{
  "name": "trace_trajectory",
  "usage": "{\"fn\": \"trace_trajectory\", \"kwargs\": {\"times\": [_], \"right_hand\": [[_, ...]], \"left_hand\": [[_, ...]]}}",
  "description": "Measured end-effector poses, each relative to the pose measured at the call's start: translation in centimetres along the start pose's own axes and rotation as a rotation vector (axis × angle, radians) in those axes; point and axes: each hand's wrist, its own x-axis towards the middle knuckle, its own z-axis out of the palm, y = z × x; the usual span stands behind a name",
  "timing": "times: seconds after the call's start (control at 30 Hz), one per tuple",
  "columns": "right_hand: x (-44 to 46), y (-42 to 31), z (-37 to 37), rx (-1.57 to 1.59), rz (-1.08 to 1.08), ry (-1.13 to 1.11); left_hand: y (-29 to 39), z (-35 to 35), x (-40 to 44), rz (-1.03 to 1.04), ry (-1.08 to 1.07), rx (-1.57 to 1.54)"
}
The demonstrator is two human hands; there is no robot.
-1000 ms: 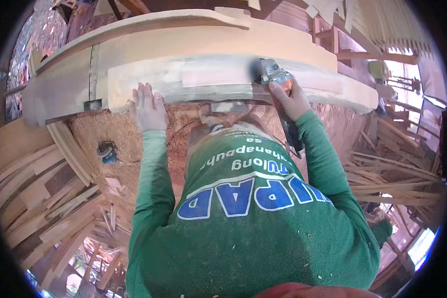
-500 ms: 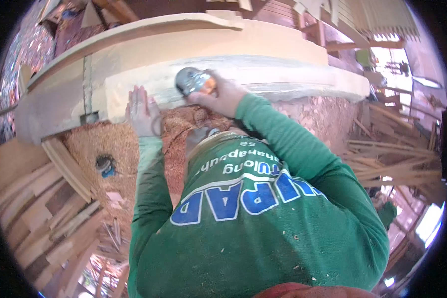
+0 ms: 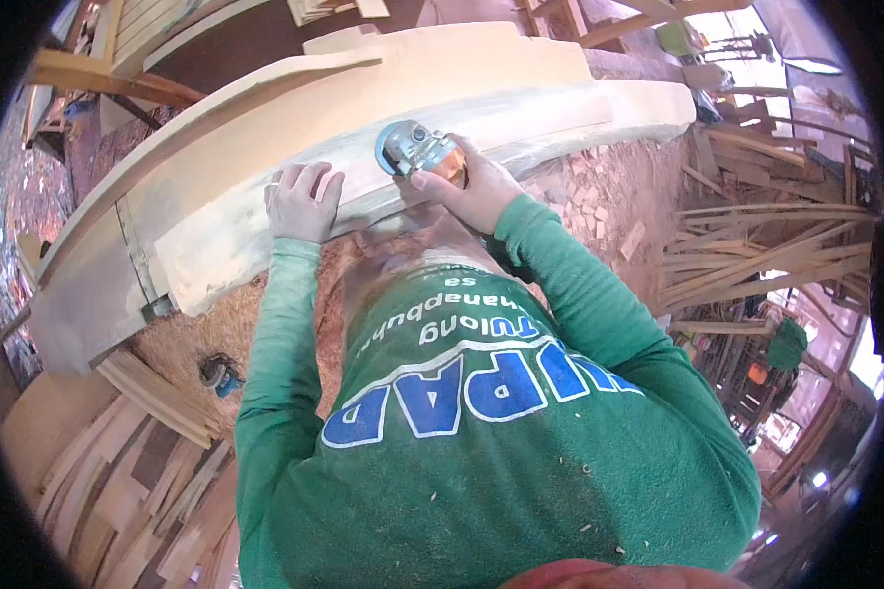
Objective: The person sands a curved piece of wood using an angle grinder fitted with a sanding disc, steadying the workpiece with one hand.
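My right hand is wrapped round the orange body of an angle grinder. Its silver head and round disc point left, and the disc lies at the pale face of a long, curved wooden piece. Whether the disc touches the wood, I cannot tell. To the left of the grinder, my left hand rests on the same wood near its lower edge, fingers apart and a little bent, holding nothing. Grey smears run along the wood's surface.
Sawdust and wood chips cover the ground below the wood. Boards are piled at lower left, and thin strips lie at right. A small blue-and-dark object sits in the sawdust at left.
The view has turned and shifted. My right hand has carried the grinder rightward, showing more of its disc. My left hand's fingers, straight before, are now bent on the wood.
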Motion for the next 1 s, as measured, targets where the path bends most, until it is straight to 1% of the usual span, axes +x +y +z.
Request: {"fn": "trace_trajectory", "kwargs": {"times": [0.07,0.17,0.23,0.33,0.43,0.47,0.57,0.6,0.7,0.73,0.83,0.87,0.97,1.0], "right_hand": [[0.0,1.5,-1.6,0.046,0.003,0.040],[0.6,4.7,-3.6,0.087,0.006,0.096],[0.6,6.4,-5.5,0.064,0.031,0.130],[0.9,8.7,-8.1,0.193,0.080,0.137],[1.2,10.9,-11.1,0.340,0.072,0.171],[0.9,11.3,-12.8,0.263,0.122,0.176],[1.1,14.1,-15.9,0.233,0.217,0.218],[1.7,16.7,-16.4,0.190,0.216,0.262],[1.5,18.9,-19.8,0.185,0.320,0.283],[1.2,19.1,-20.9,0.168,0.307,0.313],[1.7,23.1,-23.2,0.297,0.221,0.389],[1.4,23.7,-23.6,0.431,0.146,0.393],[0.4,24.6,-24.4,0.483,0.191,0.423],[0.0,24.5,-24.1,0.457,0.195,0.407]], "left_hand": [[0.8,0.9,1.2,0.007,-0.059,-0.030],[2.7,1.9,2.7,-0.111,-0.186,-0.087],[3.6,2.6,3.5,-0.113,-0.179,-0.060],[4.5,2.9,4.2,-0.138,-0.179,-0.039],[4.7,3.1,4.3,-0.170,-0.196,-0.008],[4.8,3.2,4.3,-0.184,-0.203,0.002],[5.0,3.2,4.4,-0.227,-0.226,0.021],[5.0,3.2,4.5,-0.240,-0.236,0.022],[5.4,3.1,4.6,-0.244,-0.231,0.030],[5.7,2.9,4.7,-0.250,-0.233,0.038],[5.6,3.0,4.7,-0.231,-0.221,0.052],[5.5,3.1,4.7,-0.218,-0.213,0.054],[5.1,3.3,4.5,-0.173,-0.190,0.031],[5.1,3.3,4.5,-0.190,-0.186,0.024]]}}
